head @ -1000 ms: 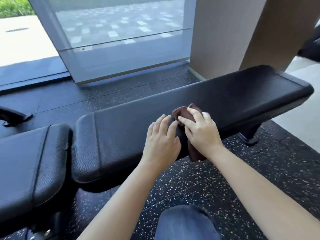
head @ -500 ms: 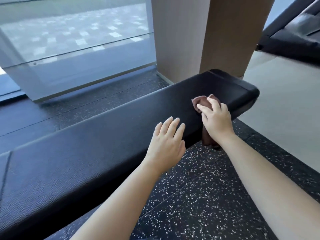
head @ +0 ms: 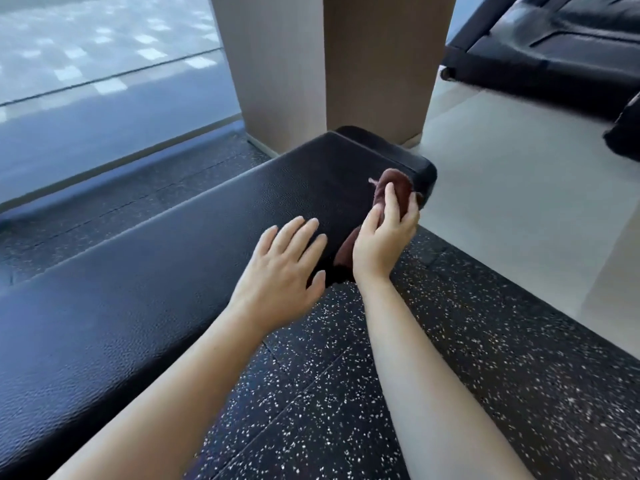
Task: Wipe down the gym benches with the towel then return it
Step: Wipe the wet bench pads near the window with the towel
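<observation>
A long black padded gym bench (head: 194, 244) runs from the lower left to the middle of the head view. My right hand (head: 384, 233) grips a dark maroon towel (head: 394, 187) at the bench's far right end; part of the cloth hangs down over the near side of the pad. My left hand (head: 284, 265) lies flat on the near edge of the pad just to the left, fingers spread, holding nothing. Both forearms reach in from the bottom.
A beige pillar (head: 332, 64) stands right behind the bench end. A glass wall (head: 104, 81) runs along the back left. Black speckled rubber flooring (head: 485, 358) lies under me, pale floor (head: 519, 188) to the right. Another black machine (head: 554, 46) sits at the top right.
My right hand has slid the towel rightward along the pad to the bench's far end and curled around it. The left hand followed along the near edge. The view swung right.
</observation>
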Demonstrator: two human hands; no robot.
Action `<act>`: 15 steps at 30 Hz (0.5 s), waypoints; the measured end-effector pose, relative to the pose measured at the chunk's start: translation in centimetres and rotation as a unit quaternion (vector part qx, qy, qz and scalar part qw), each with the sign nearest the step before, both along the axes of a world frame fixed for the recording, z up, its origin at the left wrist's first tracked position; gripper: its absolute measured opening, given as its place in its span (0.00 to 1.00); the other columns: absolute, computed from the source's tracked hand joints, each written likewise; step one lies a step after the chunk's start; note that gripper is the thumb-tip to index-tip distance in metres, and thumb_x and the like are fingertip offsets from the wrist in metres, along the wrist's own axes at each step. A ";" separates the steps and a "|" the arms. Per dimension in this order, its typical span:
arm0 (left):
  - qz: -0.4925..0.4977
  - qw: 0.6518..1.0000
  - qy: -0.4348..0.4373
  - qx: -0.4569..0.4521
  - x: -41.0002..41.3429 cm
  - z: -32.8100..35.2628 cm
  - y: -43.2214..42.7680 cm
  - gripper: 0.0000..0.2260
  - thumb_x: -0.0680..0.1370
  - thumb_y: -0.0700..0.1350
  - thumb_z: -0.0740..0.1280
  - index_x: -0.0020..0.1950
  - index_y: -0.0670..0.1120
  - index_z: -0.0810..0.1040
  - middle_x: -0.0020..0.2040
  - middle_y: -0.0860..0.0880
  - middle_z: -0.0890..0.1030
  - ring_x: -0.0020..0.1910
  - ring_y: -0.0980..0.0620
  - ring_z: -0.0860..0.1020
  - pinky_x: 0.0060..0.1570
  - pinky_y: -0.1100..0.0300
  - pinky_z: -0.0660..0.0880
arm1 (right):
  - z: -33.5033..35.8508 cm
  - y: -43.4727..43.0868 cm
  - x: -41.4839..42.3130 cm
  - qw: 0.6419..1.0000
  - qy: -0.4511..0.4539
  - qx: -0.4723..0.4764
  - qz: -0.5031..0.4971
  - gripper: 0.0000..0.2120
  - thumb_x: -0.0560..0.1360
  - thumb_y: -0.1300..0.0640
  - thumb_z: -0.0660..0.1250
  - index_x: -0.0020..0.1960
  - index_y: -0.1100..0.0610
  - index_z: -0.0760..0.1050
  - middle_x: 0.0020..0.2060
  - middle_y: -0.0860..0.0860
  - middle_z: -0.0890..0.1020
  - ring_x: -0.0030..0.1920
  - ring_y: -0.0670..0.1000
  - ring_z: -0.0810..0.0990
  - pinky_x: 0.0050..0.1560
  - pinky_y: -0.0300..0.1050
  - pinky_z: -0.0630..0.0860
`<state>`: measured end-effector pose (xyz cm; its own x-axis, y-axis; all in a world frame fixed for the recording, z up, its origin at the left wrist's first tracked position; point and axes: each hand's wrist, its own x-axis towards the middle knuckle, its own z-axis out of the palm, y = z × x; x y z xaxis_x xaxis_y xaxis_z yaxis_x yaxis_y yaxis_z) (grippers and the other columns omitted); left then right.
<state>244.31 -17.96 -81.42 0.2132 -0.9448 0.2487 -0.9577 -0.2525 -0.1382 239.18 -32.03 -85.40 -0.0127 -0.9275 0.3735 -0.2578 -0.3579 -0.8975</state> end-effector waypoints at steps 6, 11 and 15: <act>0.006 1.000 0.026 -0.011 0.3 -0.3 -0.1 0.24 0.75 0.53 0.54 0.63 0.42 0.75 0.66 0.42 0.73 0.66 0.42 0.70 0.64 0.45 0.65 | 0.0 -6.5 -0.1 0.984 -0.069 0.146 -0.071 0.19 0.79 0.61 0.55 0.70 0.56 0.67 0.71 0.60 0.61 0.69 0.59 0.64 0.69 0.48 0.59; 0.004 0.999 0.032 -0.014 0.4 -0.6 -0.5 0.23 0.75 0.52 0.55 0.63 0.42 0.75 0.67 0.44 0.73 0.67 0.44 0.70 0.65 0.48 0.62 | -1.1 -8.3 -0.9 0.967 -0.137 0.213 -0.033 0.21 0.80 0.60 0.55 0.72 0.56 0.61 0.71 0.60 0.60 0.70 0.57 0.63 0.69 0.44 0.59; 0.001 0.999 0.034 -0.001 0.4 -0.6 -0.6 0.23 0.74 0.52 0.55 0.64 0.42 0.75 0.67 0.44 0.72 0.67 0.44 0.69 0.64 0.48 0.61 | -2.3 -1.9 0.6 0.971 -0.164 0.167 -0.037 0.21 0.77 0.63 0.59 0.70 0.60 0.64 0.68 0.63 0.63 0.69 0.57 0.62 0.68 0.39 0.55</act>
<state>244.71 -18.52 -82.04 0.2318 -0.9441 0.2345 -0.9643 -0.2547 -0.0722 239.77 -33.92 -87.67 -0.1522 -0.9882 0.0165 0.0483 -0.0242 -0.9985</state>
